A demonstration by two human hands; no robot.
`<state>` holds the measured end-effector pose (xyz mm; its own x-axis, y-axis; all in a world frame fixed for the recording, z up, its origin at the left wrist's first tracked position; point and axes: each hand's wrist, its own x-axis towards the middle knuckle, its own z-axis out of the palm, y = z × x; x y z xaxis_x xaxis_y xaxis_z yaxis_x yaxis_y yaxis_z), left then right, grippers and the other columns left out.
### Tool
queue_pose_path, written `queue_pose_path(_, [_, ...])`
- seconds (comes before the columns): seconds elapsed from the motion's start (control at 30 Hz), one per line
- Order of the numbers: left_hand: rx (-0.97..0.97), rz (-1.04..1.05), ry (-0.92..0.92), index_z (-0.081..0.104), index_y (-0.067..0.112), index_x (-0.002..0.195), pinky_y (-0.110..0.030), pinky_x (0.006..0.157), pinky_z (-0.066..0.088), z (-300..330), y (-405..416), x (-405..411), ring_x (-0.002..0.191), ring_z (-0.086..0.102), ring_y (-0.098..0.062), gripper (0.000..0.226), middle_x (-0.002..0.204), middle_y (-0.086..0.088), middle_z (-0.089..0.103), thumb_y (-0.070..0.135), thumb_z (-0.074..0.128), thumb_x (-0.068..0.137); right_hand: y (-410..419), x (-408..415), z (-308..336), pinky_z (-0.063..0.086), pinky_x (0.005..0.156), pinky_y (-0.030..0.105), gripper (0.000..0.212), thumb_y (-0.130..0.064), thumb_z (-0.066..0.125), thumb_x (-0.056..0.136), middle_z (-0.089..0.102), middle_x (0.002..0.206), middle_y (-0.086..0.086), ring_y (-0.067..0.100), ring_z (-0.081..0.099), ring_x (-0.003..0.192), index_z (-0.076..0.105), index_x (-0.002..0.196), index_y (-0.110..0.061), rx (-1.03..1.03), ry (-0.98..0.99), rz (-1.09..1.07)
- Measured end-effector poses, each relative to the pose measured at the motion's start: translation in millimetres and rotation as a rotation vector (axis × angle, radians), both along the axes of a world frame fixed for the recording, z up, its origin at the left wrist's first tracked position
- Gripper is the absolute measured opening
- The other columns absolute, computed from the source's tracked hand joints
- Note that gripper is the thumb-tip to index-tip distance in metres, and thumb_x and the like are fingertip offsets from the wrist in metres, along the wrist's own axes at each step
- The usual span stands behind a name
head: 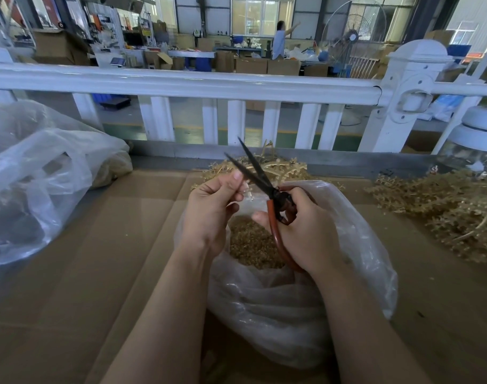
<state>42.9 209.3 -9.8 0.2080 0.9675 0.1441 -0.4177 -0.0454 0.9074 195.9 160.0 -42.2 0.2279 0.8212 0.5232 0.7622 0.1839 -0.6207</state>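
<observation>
A large clear bag (43, 176) is seen far left on the cardboard surface (98, 259). A small pale bit (246, 192), too small to identify, is pinched in the curled left hand (212, 209), just beside the parted blades of the scissors (257, 173). The red handles are gripped by the right hand (306, 231), above an open plastic bag (278, 314) of gold cuttings (253, 245). Gold sprigs (444, 212) are piled at right.

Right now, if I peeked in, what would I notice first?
The open black scissors with red handles, held by the right hand in the middle, blades pointing toward the white railing. Beside them the left hand pinches a small pale piece over a clear plastic bag of golden bits. A golden sprig pile lies on the cardboard at far right.
</observation>
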Motion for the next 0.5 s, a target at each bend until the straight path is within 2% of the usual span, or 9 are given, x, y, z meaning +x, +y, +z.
queue_pose_path(0.13, [-0.026, 0.026, -0.003, 0.064, 0.012, 0.074, -0.019, 0.059, 0.034, -0.2, 0.5, 1.7, 0.056, 0.045, -0.002, 0.024, 0.059, 0.008, 0.058, 0.011, 0.056, 0.096, 1.7, 0.7, -3.0, 0.044, 0.067, 0.013, 0.065, -0.082, 0.056, 0.072, 0.065, 0.098, -0.016, 0.001, 0.058, 0.084, 0.058, 0.102, -0.025, 0.029, -0.124, -0.055])
queue_pose_path(0.23, [-0.008, 0.009, 0.005, 0.064, 0.012, 0.076, -0.019, 0.060, 0.034, 0.1, -0.8, 2.3, 0.059, 0.044, -0.002, 0.022, 0.060, 0.010, 0.060, 0.012, 0.056, 0.096, 2.4, 0.5, -3.5, 0.038, 0.064, 0.008, 0.069, -0.086, 0.051, 0.071, 0.064, 0.095, -0.015, 0.001, 0.056, 0.081, 0.058, 0.100, -0.024, 0.025, -0.151, -0.081])
queue_pose_path(0.33, [0.009, 0.009, 0.018, 0.065, 0.013, 0.078, -0.019, 0.061, 0.034, 0.5, -1.8, 2.4, 0.060, 0.042, -0.003, 0.019, 0.059, 0.011, 0.060, 0.012, 0.056, 0.095, 2.7, 1.0, -4.0, 0.042, 0.063, 0.012, 0.075, -0.091, 0.040, 0.068, 0.062, 0.092, -0.015, 0.003, 0.056, 0.079, 0.058, 0.096, -0.024, 0.037, -0.170, -0.102])
queue_pose_path(0.5, [0.011, 0.032, 0.031, 0.066, 0.013, 0.079, -0.021, 0.065, 0.033, 0.1, -1.8, 3.5, 0.061, 0.041, -0.003, 0.018, 0.062, 0.009, 0.058, 0.012, 0.058, 0.094, 3.9, 1.6, -5.5, 0.039, 0.061, 0.011, 0.069, -0.091, 0.041, 0.066, 0.060, 0.084, -0.016, 0.003, 0.056, 0.074, 0.053, 0.087, -0.027, 0.049, -0.169, -0.135])
